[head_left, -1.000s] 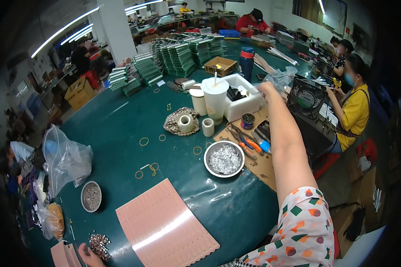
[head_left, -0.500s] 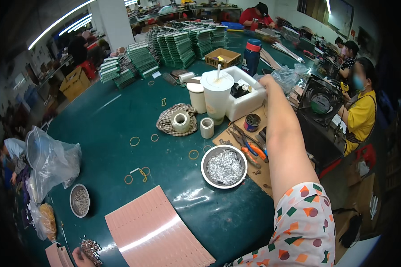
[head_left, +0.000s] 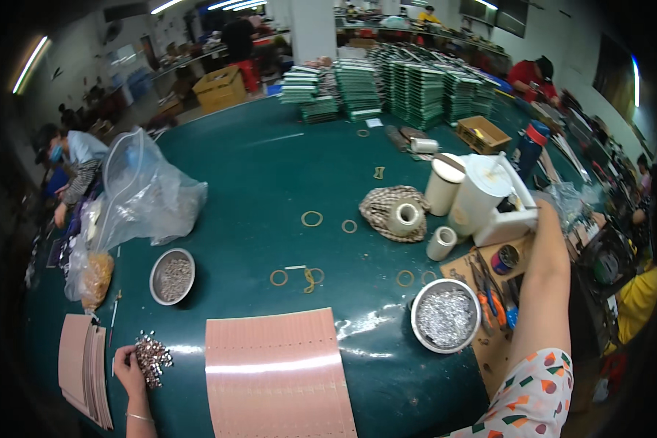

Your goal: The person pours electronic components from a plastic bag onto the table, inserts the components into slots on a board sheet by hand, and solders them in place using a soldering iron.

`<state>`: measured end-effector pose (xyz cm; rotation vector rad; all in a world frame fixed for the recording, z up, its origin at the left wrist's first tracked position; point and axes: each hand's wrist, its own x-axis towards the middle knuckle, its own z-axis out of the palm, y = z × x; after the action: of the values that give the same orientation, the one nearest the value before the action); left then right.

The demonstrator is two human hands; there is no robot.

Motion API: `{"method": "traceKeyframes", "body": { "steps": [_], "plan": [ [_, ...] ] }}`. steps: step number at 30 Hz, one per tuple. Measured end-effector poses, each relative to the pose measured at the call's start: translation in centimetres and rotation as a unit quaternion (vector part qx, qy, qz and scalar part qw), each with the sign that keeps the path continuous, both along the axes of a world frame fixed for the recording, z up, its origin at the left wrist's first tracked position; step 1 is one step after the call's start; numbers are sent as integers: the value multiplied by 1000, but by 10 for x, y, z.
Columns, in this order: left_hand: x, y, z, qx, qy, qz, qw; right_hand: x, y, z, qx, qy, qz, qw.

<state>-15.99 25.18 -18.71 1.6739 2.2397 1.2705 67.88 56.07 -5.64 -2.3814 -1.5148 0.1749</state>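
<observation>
My left hand (head_left: 129,371) is at the lower left, its fingers curled at the edge of a loose heap of small metal pieces (head_left: 154,359). Whatever those fingers may pinch is too small to make out. My right arm stretches far forward, and my right hand (head_left: 543,201) is at the near right side of a white foam box (head_left: 498,232); its fingers are hidden. Between my arms lies a flat pink sheet (head_left: 274,394) with rows of small dots. A steel bowl of shiny silvery pieces (head_left: 446,317) stands to its right, and a smaller bowl of grey pieces (head_left: 174,277) beyond the heap.
Pink strips (head_left: 80,365) are stacked at left, near a clear plastic bag (head_left: 150,193). Pliers (head_left: 489,296) and a small tin (head_left: 504,259) lie on brown board. A lidded cup (head_left: 482,191), checkered cloth (head_left: 376,208) and bottle (head_left: 527,152) stand farther back. Green stacks (head_left: 416,91) line the far side.
The view has swung left, so things appear farther right. My left hand shows more fully beside the metal heap. My right hand remains by the foam box.
</observation>
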Motion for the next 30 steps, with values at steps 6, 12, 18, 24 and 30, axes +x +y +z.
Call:
{"method": "traceKeyframes", "body": {
  "steps": [6,12,18,24,30],
  "plan": [
    [-7,-5,-6,35,22,-20,999,-70,45,30,90,148,29,984],
    [-3,-6,2,51,71,-7,996,-206,90,35,118,318,99,936],
    [12,0,5,11,34,19,999,-305,95,37,122,477,117,862],
    [-17,-8,2,30,75,-35,996,-201,7,-13,155,562,-82,808],
    [-29,2,-13,6,26,-62,998,-34,-148,15,303,537,-289,732]
  ]
}}
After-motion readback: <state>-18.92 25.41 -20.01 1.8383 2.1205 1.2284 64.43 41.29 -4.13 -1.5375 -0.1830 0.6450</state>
